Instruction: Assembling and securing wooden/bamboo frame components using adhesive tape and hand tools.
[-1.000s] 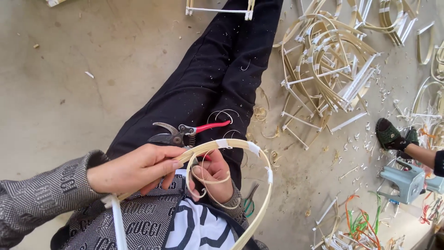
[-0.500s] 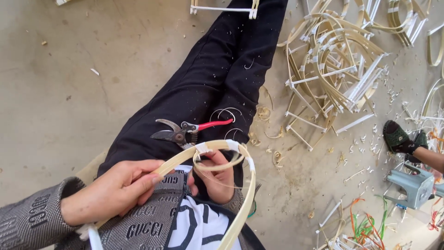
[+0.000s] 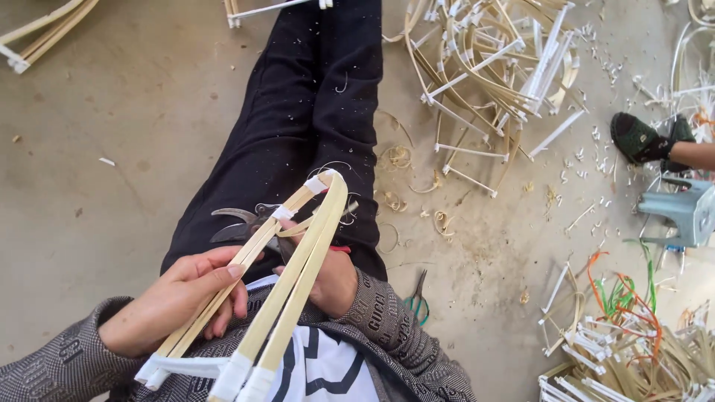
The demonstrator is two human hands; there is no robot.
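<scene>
frame [image 3: 287,279]: right up close I've got a bent bamboo frame, flat pale strips taped white at the joints, running from my chest up to a taped tip over the lap
left hand [image 3: 175,301]: curled around the left-side strips about halfway along, fingers wrapped under, thumb on top, so it's closed on the frame
right hand [image 3: 328,279]: mostly hidden behind the right strips; looks like it's gripping the frame from below, fingers tucked, not open at all
shears [image 3: 242,225]: dark-bladed pruning shears lying on my lap just behind the frame, red bit of handle peeking out by the right hand
legs [image 3: 313,126]: black trousers stretched out ahead, speckled with little white bits
scissors [image 3: 417,301]: green-handled pair on the floor just right of my right elbow
floor [image 3: 112,112]: bare concrete, curly shavings scattered beside the legs
pile [image 3: 491,67]: big heap of finished taped frames further out to the right
wires [image 3: 622,294]: orange and green wires near more bamboo bundles, lower right
other person: a foot [image 3: 640,138] in a dark shoe at the far right edge, next to a grey-blue stool [image 3: 689,212]
</scene>
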